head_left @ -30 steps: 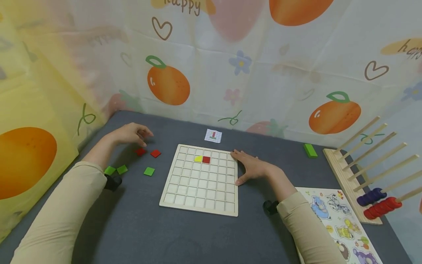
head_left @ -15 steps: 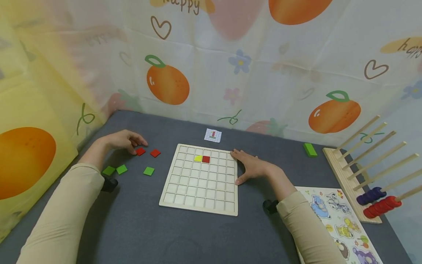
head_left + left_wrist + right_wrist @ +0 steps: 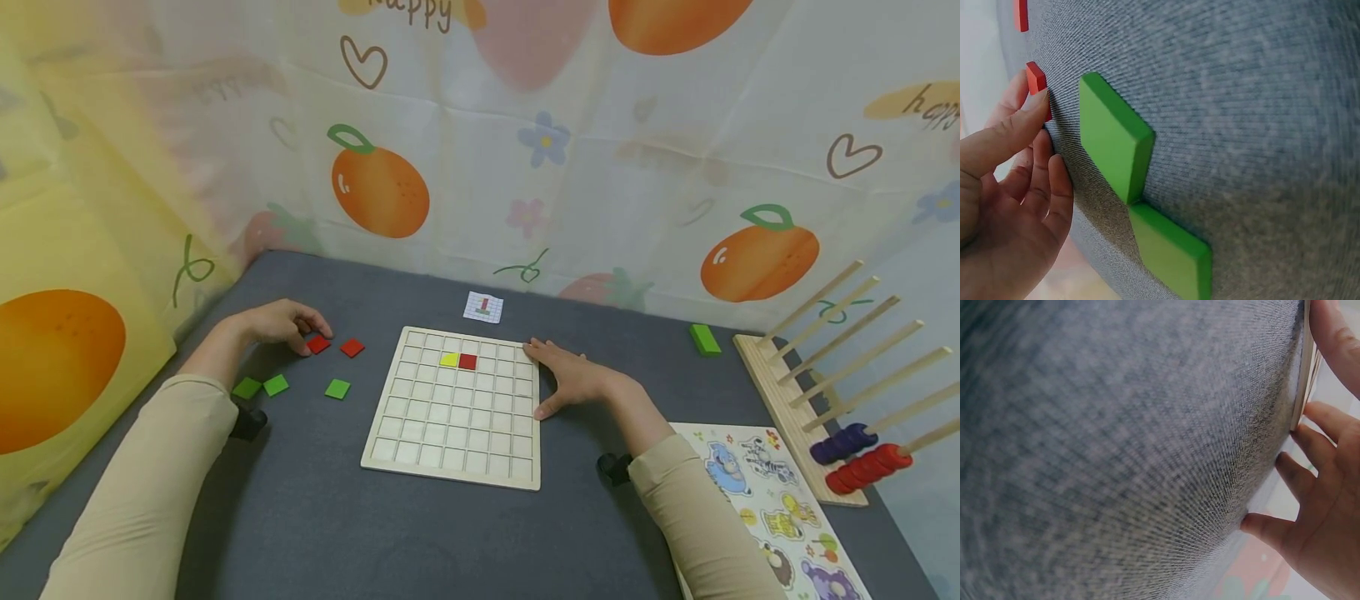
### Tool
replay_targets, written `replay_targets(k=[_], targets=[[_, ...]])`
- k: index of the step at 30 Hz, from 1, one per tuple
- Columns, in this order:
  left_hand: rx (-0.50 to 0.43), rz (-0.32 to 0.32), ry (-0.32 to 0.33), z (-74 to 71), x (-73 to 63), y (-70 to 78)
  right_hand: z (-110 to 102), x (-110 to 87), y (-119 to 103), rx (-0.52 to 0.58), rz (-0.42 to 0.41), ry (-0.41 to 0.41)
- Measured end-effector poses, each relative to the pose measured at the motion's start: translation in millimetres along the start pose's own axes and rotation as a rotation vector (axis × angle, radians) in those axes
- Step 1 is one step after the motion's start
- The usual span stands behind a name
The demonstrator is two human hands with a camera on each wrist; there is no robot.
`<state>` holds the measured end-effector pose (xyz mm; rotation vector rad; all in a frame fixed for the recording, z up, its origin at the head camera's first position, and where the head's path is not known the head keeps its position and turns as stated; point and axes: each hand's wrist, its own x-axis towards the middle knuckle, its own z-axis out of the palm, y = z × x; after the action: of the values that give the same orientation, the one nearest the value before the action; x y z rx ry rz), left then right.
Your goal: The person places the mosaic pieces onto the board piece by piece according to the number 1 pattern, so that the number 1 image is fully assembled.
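My left hand (image 3: pixel 276 323) is at the red square tile (image 3: pixel 318 344) on the grey tabletop, pinching it between thumb and index finger. In the left wrist view the thumb lies on the near side of that red tile (image 3: pixel 1035 77). Another red tile (image 3: pixel 352 347) lies just to its right. Two green tiles (image 3: pixel 1114 137) lie corner to corner below the hand, and one more green tile (image 3: pixel 337 389) is nearer the board. With fingers spread and fairly straight, my right hand (image 3: pixel 573 379) rests against the right edge of the wooden grid board (image 3: pixel 450 433).
On the board sit a yellow piece (image 3: pixel 449 360) and a red tile (image 3: pixel 467 362). Behind it lies a small printed card (image 3: pixel 483 307). To the right are a green block (image 3: pixel 705 340), an animal picture board (image 3: pixel 780 500) and a peg rack (image 3: pixel 806 425) with blue and red beads.
My left hand has come down and slightly left onto the red tile, its thumb and index finger closing at it. The right hand stays at the board's edge.
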<state>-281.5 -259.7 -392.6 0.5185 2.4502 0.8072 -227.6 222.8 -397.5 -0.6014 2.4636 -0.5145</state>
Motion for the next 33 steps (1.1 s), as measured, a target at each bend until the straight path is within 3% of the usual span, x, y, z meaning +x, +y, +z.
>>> replay_targets(k=[6,12,19,33], targets=[[-0.022,-0.003,0.013,0.5,2.3,-4.7,0,-0.1,0,-0.002,-0.001,-0.003],[-0.04,0.092,0.03,-2.1,5.0,-8.5,0,0.3,0,0.001,-0.003,-0.003],[0.007,-0.004,0.075,0.2,7.8,6.8,0,0.5,0,0.005,0.0,-0.002],[0.027,0.031,0.086,5.3,13.4,21.3,-1,-0.3,1,0.013,-0.005,-0.013]])
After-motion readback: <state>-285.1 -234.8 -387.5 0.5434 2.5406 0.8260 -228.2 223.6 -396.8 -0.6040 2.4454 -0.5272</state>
